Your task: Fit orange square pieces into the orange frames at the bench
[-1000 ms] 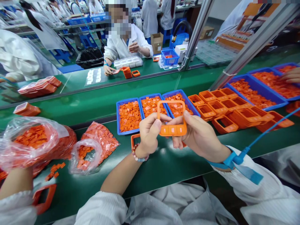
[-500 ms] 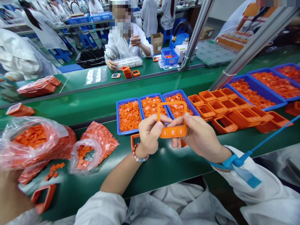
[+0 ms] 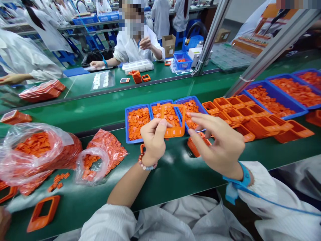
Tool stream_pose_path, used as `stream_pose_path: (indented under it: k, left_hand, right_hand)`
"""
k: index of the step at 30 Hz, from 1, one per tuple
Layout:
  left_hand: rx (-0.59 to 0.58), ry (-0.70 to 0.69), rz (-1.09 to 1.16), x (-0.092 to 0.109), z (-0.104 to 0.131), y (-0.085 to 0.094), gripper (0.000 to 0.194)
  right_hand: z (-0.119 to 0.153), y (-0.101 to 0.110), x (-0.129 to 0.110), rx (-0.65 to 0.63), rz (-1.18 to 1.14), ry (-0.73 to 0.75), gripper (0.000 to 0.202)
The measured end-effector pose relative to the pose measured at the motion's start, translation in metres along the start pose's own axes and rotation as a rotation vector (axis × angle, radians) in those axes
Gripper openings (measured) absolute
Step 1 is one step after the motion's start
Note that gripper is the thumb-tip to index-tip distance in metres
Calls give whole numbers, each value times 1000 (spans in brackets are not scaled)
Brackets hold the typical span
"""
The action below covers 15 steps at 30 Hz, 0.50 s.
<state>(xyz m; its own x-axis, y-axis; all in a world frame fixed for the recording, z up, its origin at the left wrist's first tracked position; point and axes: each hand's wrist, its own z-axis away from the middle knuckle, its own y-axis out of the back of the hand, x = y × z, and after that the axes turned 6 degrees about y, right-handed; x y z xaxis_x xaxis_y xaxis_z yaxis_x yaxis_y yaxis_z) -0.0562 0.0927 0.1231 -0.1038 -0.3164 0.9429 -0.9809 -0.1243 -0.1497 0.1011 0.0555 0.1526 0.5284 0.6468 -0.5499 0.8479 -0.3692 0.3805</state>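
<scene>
Pinched in my left hand [image 3: 154, 137] is an orange frame [image 3: 175, 132], held upright by its lower left corner in front of the blue trays. My right hand [image 3: 218, 144] is to the right of it, fingers apart and holding nothing. Beneath the right hand's fingers a stack of orange frames [image 3: 197, 145] lies on the green table. Small orange pieces fill the left blue tray [image 3: 138, 124], the middle tray [image 3: 164, 113] and the right tray [image 3: 192, 110]. Part of another orange frame [image 3: 142, 149] shows behind my left wrist.
Stacked orange frames [image 3: 263, 124] and larger blue trays [image 3: 276, 97] stand at the right. Open plastic bags of orange pieces [image 3: 37, 147] [image 3: 107, 154] lie at the left, near a loose frame [image 3: 44, 212]. Metal posts rise beyond the table; a person [image 3: 137, 40] sits opposite.
My right hand has let go of the frame and opened to the right. My left hand has moved slightly left with the frame. At the lower left, another person's hand has drawn back.
</scene>
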Motion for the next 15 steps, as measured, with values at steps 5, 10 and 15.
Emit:
stream_pose_path:
  k: [5, 10, 15]
  left_hand:
    - [-43, -68, -36, 6, -3, 0, 41]
    - [242, -124, -4, 19, -24, 17, 50]
    - [463, -218, 99, 33, -42, 44, 44]
  right_hand:
    - [9, -11, -1, -170, 155, 305, 33]
    - [27, -29, -3, -256, 149, 278, 24]
    - [60, -63, 0, -692, 221, 308, 22]
